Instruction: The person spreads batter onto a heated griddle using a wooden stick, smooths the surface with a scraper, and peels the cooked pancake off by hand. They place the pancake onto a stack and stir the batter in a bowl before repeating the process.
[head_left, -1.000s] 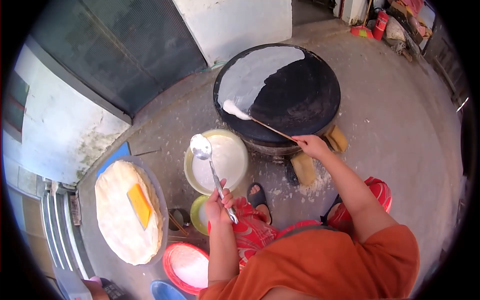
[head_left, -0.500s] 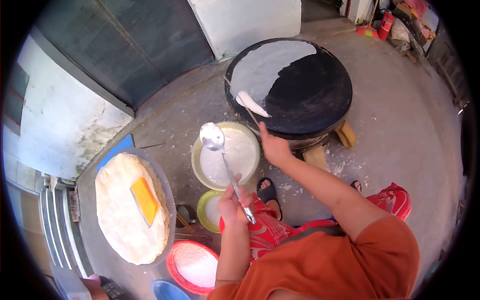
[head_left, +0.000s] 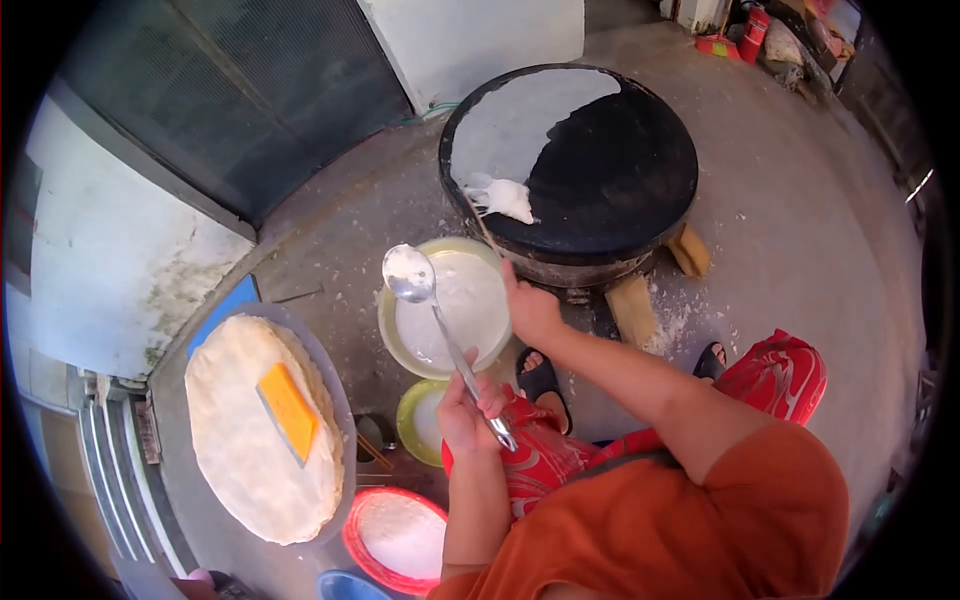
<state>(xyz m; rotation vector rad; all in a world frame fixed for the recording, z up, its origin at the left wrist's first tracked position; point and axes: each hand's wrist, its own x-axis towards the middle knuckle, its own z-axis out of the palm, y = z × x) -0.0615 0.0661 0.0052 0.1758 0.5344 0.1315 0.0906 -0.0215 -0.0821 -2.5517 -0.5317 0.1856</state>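
Two bare hands work above a concrete floor, seen from overhead. The left hand (head_left: pixel 468 408) is clamped around the handle of a long metal ladle (head_left: pixel 411 275). The ladle's wet bowl hangs over the left edge of a yellow-rimmed round basin of white batter (head_left: pixel 383 325). The right hand (head_left: pixel 530 308) sits just past the basin's right edge, fingers closed around the thin stick of a wooden batter spreader (head_left: pixel 505 200). The spreader's blade is coated in white batter and rests on the near-left part of a large round black griddle (head_left: pixel 610 170). A thin white layer of batter covers the griddle's left portion, and the remainder is bare dark metal. To the left lies a stack of thin pale round flatbreads (head_left: pixel 240 460), with a flat orange-yellow scraper (head_left: pixel 287 410) on top. A small green bowl (head_left: pixel 420 420) sits near the left hand.
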